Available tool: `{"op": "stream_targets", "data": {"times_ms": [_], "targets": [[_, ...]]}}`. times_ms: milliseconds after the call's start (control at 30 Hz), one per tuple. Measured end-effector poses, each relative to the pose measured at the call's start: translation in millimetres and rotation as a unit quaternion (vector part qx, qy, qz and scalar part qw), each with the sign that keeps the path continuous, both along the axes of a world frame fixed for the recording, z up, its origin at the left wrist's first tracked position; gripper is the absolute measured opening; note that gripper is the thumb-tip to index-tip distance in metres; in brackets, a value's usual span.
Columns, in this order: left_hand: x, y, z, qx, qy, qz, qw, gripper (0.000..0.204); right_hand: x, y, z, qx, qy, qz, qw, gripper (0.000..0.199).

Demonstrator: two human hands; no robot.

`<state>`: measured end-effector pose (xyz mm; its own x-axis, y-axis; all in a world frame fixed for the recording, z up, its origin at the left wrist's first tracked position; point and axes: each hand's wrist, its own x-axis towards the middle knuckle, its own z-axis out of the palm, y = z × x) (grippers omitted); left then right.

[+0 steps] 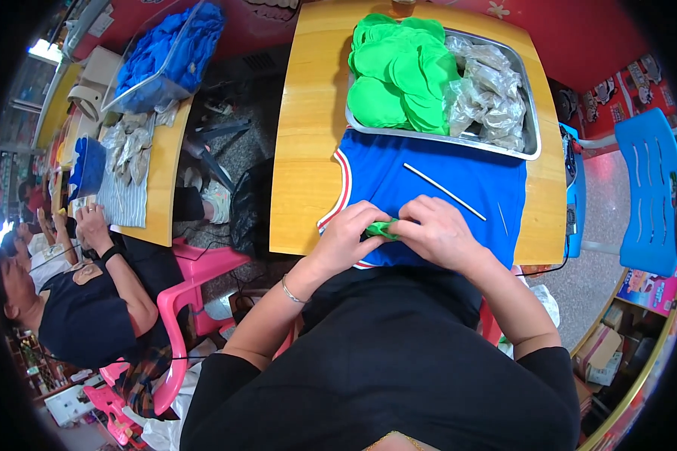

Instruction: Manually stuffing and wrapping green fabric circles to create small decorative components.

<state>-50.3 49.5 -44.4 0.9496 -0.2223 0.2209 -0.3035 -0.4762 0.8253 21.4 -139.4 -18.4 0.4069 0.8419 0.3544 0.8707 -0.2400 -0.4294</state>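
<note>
Between the fingertips of both hands is a small folded piece of green fabric (382, 229), held just above the near edge of a blue jersey (399, 180). My left hand (350, 234) pinches it from the left, a bracelet on that wrist. From the right, my right hand (435, 231) pinches the same piece, fingers curled. A thin pale stick (445, 192) lies slantwise on the jersey, and a fine needle-like rod (502, 219) rests to its right. Beyond them, a metal tray (530, 113) holds a heap of round green fabric pieces (399, 71).
Clear plastic bags (490, 94) with brownish contents fill the tray's right side. A wooden table (308, 98) carries it all. To the left, another person (83, 301) works at a second table beside a bin of blue fabric (169, 52). Blue chair (647, 192) at right; pink chair (180, 316) at left.
</note>
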Motion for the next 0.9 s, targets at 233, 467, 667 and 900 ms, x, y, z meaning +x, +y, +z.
{"op": "stream_targets", "data": {"times_ms": [233, 467, 667, 900], "targets": [[4.8, 5.9, 21.5, 0.011, 0.016, -0.01, 1.0, 0.029, -6.3, 0.2, 4.5, -0.063, 0.032, -0.034, 0.997, 0.012], [-18.7, -5.7, 174.2, -0.368, -0.137, -0.29, 0.873, 0.043, -9.8, 3.0, 0.8, -0.026, 0.069, -0.011, 0.997, 0.022], [-14.1, -28.4, 180.5, -0.343, -0.371, -0.292, 0.812, 0.04, -8.8, -1.6, 3.0, -0.048, 0.063, -0.018, 0.997, 0.018], [-20.9, -47.9, 190.8, -0.409, -0.323, -0.251, 0.815, 0.034, -9.6, -0.2, -2.8, -0.024, 0.063, -0.046, 0.997, 0.017]]}}
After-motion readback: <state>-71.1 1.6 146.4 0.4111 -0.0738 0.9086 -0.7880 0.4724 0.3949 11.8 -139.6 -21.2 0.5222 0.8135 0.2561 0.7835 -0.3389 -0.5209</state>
